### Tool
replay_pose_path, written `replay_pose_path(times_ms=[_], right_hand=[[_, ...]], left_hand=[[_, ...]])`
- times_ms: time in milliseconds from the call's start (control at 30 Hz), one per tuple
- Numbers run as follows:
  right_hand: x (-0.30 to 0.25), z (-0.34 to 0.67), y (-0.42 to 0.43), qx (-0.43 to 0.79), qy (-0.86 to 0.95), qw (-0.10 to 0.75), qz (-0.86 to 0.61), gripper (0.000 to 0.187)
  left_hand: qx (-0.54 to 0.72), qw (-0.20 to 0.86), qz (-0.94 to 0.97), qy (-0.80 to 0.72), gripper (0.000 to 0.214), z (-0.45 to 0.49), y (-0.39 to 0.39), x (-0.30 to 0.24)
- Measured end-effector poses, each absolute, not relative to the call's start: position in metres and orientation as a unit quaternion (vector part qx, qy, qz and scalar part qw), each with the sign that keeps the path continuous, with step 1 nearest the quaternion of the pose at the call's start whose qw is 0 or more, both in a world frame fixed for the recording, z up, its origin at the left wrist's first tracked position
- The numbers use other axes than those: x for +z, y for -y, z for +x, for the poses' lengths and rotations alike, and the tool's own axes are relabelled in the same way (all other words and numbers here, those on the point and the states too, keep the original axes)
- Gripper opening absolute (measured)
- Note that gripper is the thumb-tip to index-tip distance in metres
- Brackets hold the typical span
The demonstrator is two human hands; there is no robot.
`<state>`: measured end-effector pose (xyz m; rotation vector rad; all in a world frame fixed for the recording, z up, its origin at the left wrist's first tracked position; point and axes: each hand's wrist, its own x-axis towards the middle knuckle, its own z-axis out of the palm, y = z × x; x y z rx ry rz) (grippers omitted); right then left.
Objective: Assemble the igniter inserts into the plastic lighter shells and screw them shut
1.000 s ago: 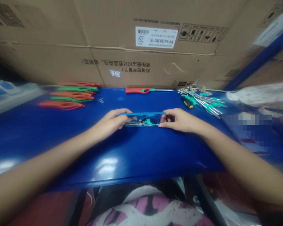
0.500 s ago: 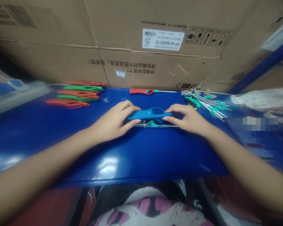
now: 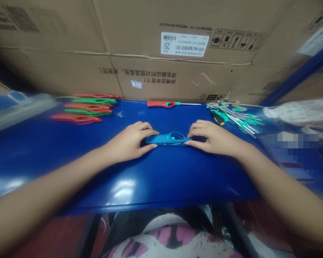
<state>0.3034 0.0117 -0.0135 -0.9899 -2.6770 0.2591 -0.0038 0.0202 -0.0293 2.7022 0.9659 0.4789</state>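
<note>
A blue long-nosed lighter casing (image 3: pixel 163 138) lies lengthwise low over the blue tabletop, with an oval trigger opening and a bit of green showing in it. My left hand (image 3: pixel 127 143) is closed on its left end, thumb in front and fingers behind. At the narrow right end, my right hand (image 3: pixel 211 138) pinches the casing between thumb and fingers. A thin pale line runs along the casing's lower edge; the parts beneath are mostly covered. Behind it lies a red lighter (image 3: pixel 160 104) with a metal tube pointing right.
Several orange and green casing pieces (image 3: pixel 78 118) lie at the back left. A pile of metal tubes with green parts (image 3: pixel 243 120) is at the back right, beside a black-and-yellow handle (image 3: pixel 218 118). A large cardboard box (image 3: pixel 140 36) stands along the table's rear.
Both hands have lowered the blue casing slightly toward me, onto the metal and green parts beneath. Those parts showed in front of it before and are now mostly covered.
</note>
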Motion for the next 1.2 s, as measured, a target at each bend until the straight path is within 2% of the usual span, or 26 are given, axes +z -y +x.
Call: replay_pose_path(times_ms=[300, 933, 1200], right_hand=[[-0.0141, 0.3056, -0.0107, 0.088, 0.926, 0.124, -0.346, 0.022], [-0.0134, 0.3044, -0.0100, 0.075, 0.932, 0.120, -0.334, 0.018], [-0.0146, 0.3032, -0.0099, 0.070, 0.931, 0.108, -0.342, 0.023]], left_hand=[[0.174, 0.134, 0.917, -0.333, 0.036, -0.0046, -0.0202, -0.0287], [0.177, 0.102, 0.923, -0.327, 0.037, -0.0033, -0.0180, -0.0292], [0.167, 0.100, 0.924, -0.330, 0.035, -0.0013, -0.0193, -0.0307]])
